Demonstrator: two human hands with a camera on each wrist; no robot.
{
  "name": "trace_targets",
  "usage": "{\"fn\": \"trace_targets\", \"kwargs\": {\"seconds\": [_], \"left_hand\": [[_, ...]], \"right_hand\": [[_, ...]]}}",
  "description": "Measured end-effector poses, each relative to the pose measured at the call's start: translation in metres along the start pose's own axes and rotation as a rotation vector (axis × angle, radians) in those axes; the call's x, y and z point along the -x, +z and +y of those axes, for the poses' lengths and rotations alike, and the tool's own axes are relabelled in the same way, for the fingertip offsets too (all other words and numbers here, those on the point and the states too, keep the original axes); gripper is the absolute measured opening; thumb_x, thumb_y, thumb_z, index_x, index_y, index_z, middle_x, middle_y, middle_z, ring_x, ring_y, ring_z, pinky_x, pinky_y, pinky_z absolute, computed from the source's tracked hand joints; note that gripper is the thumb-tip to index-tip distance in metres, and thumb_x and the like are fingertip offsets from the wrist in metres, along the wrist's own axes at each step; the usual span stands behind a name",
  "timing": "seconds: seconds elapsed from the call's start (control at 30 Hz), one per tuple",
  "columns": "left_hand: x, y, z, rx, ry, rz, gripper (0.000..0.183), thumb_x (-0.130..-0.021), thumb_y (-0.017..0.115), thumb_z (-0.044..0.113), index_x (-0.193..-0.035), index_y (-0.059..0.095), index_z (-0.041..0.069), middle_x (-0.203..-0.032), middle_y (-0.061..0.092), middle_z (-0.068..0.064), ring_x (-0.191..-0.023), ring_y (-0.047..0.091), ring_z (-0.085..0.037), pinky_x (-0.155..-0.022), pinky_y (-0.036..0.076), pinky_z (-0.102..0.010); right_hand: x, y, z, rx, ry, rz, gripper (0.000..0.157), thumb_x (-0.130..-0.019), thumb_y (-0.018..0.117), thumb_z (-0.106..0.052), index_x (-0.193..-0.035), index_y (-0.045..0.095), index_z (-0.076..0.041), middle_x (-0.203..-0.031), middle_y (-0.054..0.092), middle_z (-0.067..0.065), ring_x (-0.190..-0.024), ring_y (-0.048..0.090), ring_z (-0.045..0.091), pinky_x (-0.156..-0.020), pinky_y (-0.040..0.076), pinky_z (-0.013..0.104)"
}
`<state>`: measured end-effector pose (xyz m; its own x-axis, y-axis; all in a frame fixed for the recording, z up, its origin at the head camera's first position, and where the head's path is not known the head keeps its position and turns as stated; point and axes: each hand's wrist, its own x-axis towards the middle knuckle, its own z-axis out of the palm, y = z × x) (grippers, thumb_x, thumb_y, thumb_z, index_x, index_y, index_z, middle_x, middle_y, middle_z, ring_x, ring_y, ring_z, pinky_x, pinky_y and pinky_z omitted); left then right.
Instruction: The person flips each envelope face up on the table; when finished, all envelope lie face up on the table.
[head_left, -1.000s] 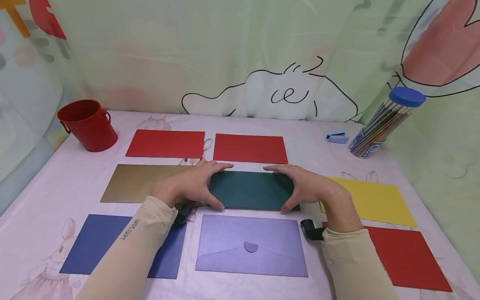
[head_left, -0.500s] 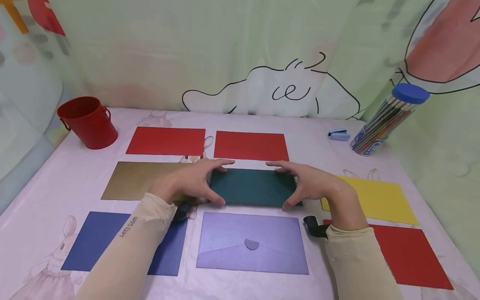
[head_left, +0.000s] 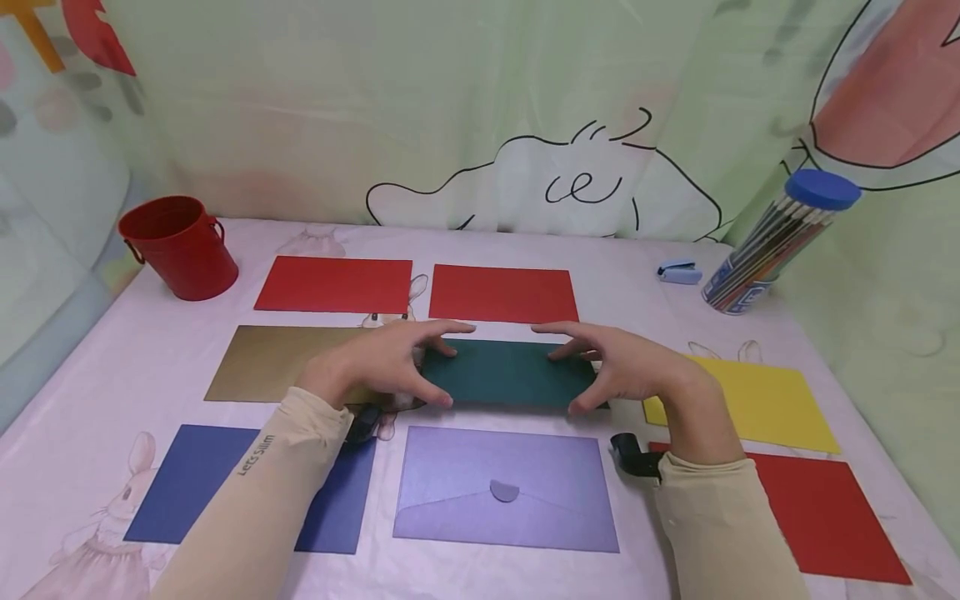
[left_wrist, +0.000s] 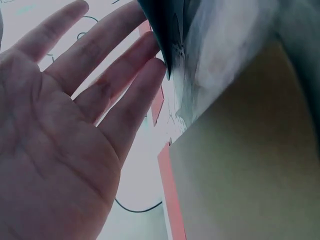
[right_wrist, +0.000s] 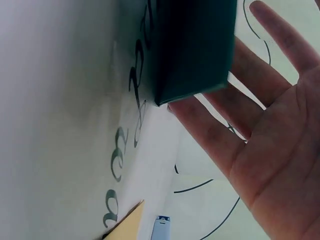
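Note:
In the head view, a dark green envelope (head_left: 513, 373) lies flat between my two hands in the middle of the table. My left hand (head_left: 382, 362) is at its left end, fingers fairly straight, thumb at the near left corner. The right hand (head_left: 630, 367) mirrors this at the right end, its thumb by the near right corner. A fingertip of each hand reaches over the far part of the envelope. Both wrist views show extended fingers (left_wrist: 125, 110) close against the envelope's ends; firm contact is hard to tell. Just nearer lies a lavender envelope (head_left: 504, 517) with a half-round tab.
Around the hands lie red sheets (head_left: 333, 283), a gold-brown one (head_left: 262, 362), a blue one (head_left: 191, 483) and a yellow one (head_left: 765, 404). A red bucket (head_left: 183, 258) stands back left. A blue stapler (head_left: 678, 272) and a pencil jar (head_left: 757, 258) with a blue lid are back right.
Fingertips of both hands have come further over the top of the green envelope. The right hand has shifted slightly rightward. The surrounding sheets keep their places.

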<state>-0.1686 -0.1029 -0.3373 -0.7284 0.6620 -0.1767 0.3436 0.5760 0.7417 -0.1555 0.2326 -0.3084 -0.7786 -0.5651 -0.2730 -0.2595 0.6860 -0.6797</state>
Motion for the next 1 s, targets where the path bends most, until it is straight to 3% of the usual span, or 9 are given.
{"fn": "trace_targets", "kwargs": {"seconds": [0.37,0.67,1.0], "left_hand": [[0.0002,-0.0045,0.0002,-0.001,0.084,0.019,0.084,-0.078,0.086,0.030,-0.151,0.045,0.035,-0.118,0.068,0.005,-0.116,0.058,-0.018,-0.090,0.053,-0.037],[0.0015,-0.0072,0.0010,0.033,0.168,0.053,0.074,-0.084,0.082,0.026,-0.150,0.049,0.025,-0.111,0.072,0.001,-0.110,0.064,-0.020,-0.097,0.050,-0.046],[0.0034,-0.0094,0.0019,0.126,0.245,0.100,0.066,-0.091,0.075,0.017,-0.151,0.049,0.022,-0.111,0.073,-0.007,-0.104,0.068,-0.013,-0.100,0.048,-0.045]], "right_hand": [[0.0045,-0.0059,-0.0042,-0.046,-0.047,0.023,0.095,-0.077,0.086,-0.007,-0.156,0.036,-0.025,-0.119,0.068,0.007,-0.118,0.060,0.034,-0.097,0.048,0.055],[0.0068,-0.0077,-0.0075,-0.059,-0.040,0.084,0.087,-0.080,0.080,-0.005,-0.155,0.039,-0.025,-0.114,0.070,0.006,-0.111,0.064,0.032,-0.090,0.055,0.048],[0.0074,-0.0088,-0.0050,-0.065,-0.107,0.147,0.076,-0.087,0.068,0.001,-0.153,0.043,-0.025,-0.113,0.071,0.009,-0.105,0.068,0.030,-0.085,0.055,0.037]]}}
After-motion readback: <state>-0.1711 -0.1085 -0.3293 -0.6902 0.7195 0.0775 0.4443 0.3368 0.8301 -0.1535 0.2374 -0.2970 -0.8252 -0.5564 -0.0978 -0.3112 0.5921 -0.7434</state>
